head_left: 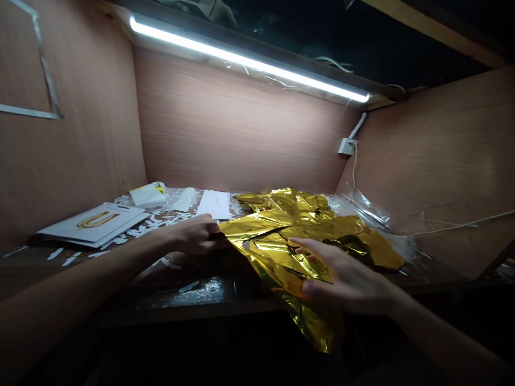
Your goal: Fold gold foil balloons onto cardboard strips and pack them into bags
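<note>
Crumpled gold foil [263, 222] lies on the desk [237, 292], right of the middle, from near the back edge forward, one end drooping past the front edge. The left hand [197, 235] is closed, pinching the foil's left end. The right hand [350, 279] is open above the foil's near part, thumb apart from the fingers; whether it touches is unclear. White scraps [139, 231] and a white card [213, 205] lie left of the foil; flat packets [126, 217] sit toward the left edge, clear plastic [372, 210] toward the back right corner.
</note>
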{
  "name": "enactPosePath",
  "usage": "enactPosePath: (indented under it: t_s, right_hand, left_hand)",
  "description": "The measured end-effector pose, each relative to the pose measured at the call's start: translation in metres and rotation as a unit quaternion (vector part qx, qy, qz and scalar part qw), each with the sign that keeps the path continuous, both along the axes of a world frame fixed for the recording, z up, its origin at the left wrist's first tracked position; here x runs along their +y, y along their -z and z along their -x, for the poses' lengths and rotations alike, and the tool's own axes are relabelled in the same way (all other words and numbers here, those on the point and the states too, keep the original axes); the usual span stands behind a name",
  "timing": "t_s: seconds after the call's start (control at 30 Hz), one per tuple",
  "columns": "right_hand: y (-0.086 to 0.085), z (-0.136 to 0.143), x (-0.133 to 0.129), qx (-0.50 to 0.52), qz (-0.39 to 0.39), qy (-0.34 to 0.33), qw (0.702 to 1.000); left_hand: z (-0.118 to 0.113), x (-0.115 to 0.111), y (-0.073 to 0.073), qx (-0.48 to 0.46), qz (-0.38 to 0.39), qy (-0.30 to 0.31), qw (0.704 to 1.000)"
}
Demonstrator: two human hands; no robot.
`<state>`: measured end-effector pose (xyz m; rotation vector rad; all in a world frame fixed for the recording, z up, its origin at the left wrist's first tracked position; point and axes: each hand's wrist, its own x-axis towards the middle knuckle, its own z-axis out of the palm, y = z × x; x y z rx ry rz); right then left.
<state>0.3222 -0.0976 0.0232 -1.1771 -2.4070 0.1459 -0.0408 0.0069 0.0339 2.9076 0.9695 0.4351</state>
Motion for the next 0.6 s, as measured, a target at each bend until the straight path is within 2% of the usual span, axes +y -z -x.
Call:
enactPosePath:
  t_s: [0.07, 0.13, 0.2, 0.23, 0.3, 0.37, 0.47, 0.53, 0.6]
  right_hand:
    - [0.026, 0.014, -0.023, 0.000, -0.081, 0.034, 0.996]
    - [0.046, 0.025, -0.036, -0.012, -0.104, 0.046, 0.993]
    - [0.048, 0.029, -0.036, -0.014, -0.092, 0.061, 0.994]
    - [0.041, 0.027, -0.031, -0.011, -0.080, 0.072, 0.994]
    - [0.012, 0.020, -0.016, -0.004, -0.065, 0.096, 0.993]
    - [-0.028, 0.012, 0.006, -0.013, -0.074, 0.106, 0.992]
    - [-0.084, 0.008, 0.054, -0.099, -0.061, 0.105, 0.988]
    - [-0.105, 0.011, 0.092, -0.147, -0.041, 0.103, 0.983]
    - [-0.109, 0.017, 0.128, -0.168, -0.062, 0.143, 0.973]
  left_hand:
    - [0.001, 0.001, 0.001, 0.005, 0.018, -0.017, 1.000]
    - [0.002, 0.001, 0.001, -0.009, 0.025, -0.017, 1.000]
    - [0.002, 0.001, 0.002, -0.031, 0.030, -0.015, 0.999]
    - [0.002, 0.002, 0.002, -0.036, 0.033, -0.018, 0.999]
    - [0.004, 0.002, 0.001, -0.030, 0.044, -0.042, 0.998]
    - [0.008, 0.003, -0.001, -0.011, 0.058, -0.071, 0.996]
    - [0.015, 0.006, -0.005, -0.011, 0.088, -0.102, 0.991]
    - [0.020, 0.012, -0.005, -0.034, 0.131, -0.114, 0.984]
    - [0.023, 0.020, -0.003, -0.082, 0.182, -0.128, 0.971]
